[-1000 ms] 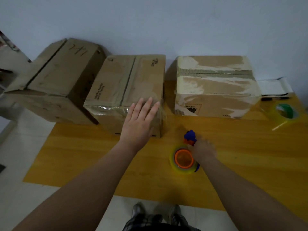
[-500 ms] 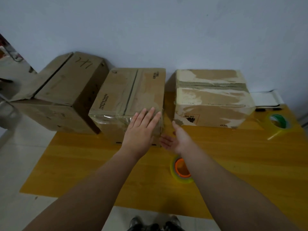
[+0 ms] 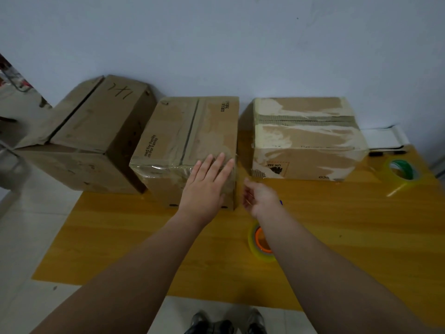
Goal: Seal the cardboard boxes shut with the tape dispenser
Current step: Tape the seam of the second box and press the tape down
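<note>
Three cardboard boxes stand along the wall. The middle box (image 3: 190, 138) has tape over its front edge, and my left hand (image 3: 208, 186) presses flat against its front right corner with straight fingers. My right hand (image 3: 258, 197) hovers just right of that corner, fingers loosely curled and holding nothing. The tape dispenser (image 3: 258, 242), a clear roll on an orange hub, lies on the table and is partly hidden under my right forearm. The right box (image 3: 305, 138) shows torn old tape. The left box (image 3: 94, 131) has a flap standing open.
The boxes sit on a wooden table (image 3: 337, 225). A spare tape roll (image 3: 401, 173) with a green core lies at the far right. White papers (image 3: 382, 138) and a dark pen lie behind it. My shoes show below the table's near edge.
My right hand let go of the tape dispenser and moved up to the middle box's right corner. My left hand stays on the box. The camera tilted up slightly.
</note>
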Available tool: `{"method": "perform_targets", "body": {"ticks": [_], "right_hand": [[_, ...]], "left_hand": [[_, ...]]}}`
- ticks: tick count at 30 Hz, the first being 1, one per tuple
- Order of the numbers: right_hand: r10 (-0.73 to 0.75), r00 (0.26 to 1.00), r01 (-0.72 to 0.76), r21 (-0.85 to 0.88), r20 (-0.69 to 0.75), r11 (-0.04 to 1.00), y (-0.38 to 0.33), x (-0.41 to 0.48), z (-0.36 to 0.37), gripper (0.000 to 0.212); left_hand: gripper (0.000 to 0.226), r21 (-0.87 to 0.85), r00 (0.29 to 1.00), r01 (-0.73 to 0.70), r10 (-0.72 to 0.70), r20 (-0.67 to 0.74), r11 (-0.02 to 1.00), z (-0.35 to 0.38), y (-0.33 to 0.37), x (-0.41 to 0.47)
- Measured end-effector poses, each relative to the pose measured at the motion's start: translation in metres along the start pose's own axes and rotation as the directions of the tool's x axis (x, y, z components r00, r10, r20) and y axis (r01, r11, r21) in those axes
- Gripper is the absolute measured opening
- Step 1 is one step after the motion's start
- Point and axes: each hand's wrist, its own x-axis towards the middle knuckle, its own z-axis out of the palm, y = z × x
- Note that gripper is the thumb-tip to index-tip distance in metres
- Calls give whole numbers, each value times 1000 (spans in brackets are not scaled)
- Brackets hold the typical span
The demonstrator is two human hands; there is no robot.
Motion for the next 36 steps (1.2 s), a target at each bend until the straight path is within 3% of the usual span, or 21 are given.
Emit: {"method": "perform_targets", "body": {"ticks": [5,8,11,12,14,16,17,18,20,22,23,24,26,27,29,31,33,36], "right_hand": [[23,998,-26,-56,-58,998,9,-3,14,42],[10,998,-14,-72,-54,997,16,-6,22,26],[-129,989,110,-237,-66,965,17,-5,20,25],[-248,966,202,-397,-68,895,18,-3,15,27],[-551,834,430,-674,41,601,21,0,0,33],[-691,639,714,-593,337,372,27,-2,-9,49],[-656,573,808,-472,491,352,32,-6,-10,59],[-555,560,828,-394,615,399,39,-9,-10,68],[-301,599,786,-475,742,395,52,-4,-16,79],[-158,684,729,-671,712,135,60,1,-30,74],[-213,701,706,-704,681,72,59,2,-34,67],[-332,693,696,-713,640,79,52,0,-34,60],[-541,653,690,-711,530,136,28,-7,-28,58],[-581,611,703,-706,538,86,14,-8,-22,63],[-543,535,731,-677,647,-87,-9,-8,-14,75],[-445,503,723,-643,741,-254,-26,-8,-6,85],[-365,502,708,-615,784,-347,-36,-6,0,94],[-359,504,663,-618,786,-423,-41,-2,9,100]], "left_hand": [[77,-9,1000,-5,5,-8,1000,0,-1,0],[79,-15,1000,-5,5,-9,1000,0,-2,0],[82,-12,1000,-12,12,-7,1000,0,-2,1],[82,-12,1000,-13,13,-5,1000,0,-2,1],[82,-16,1000,-15,15,-1,1000,-1,-2,1],[80,-21,1000,-19,19,-3,1000,-1,-2,1],[79,-23,1000,-20,19,-8,1000,-1,-2,1],[78,-25,1000,-17,17,-10,1000,-2,-2,1],[79,-17,1000,-15,15,0,1000,-3,-1,1],[82,-10,1000,-23,23,14,1000,-4,-3,1],[83,-10,999,-29,29,19,1000,-4,-4,2],[84,-11,999,-35,36,22,999,-5,-5,2],[84,-19,999,-42,42,27,999,-6,-8,3],[84,-26,999,-41,42,29,999,-7,-9,3],[82,-36,999,-43,44,30,998,-8,-10,2],[78,-51,998,-49,50,28,997,-9,-12,2],[75,-67,998,-51,53,29,996,-11,-12,3],[75,-95,998,-49,52,29,994,-13,-13,6]]}}
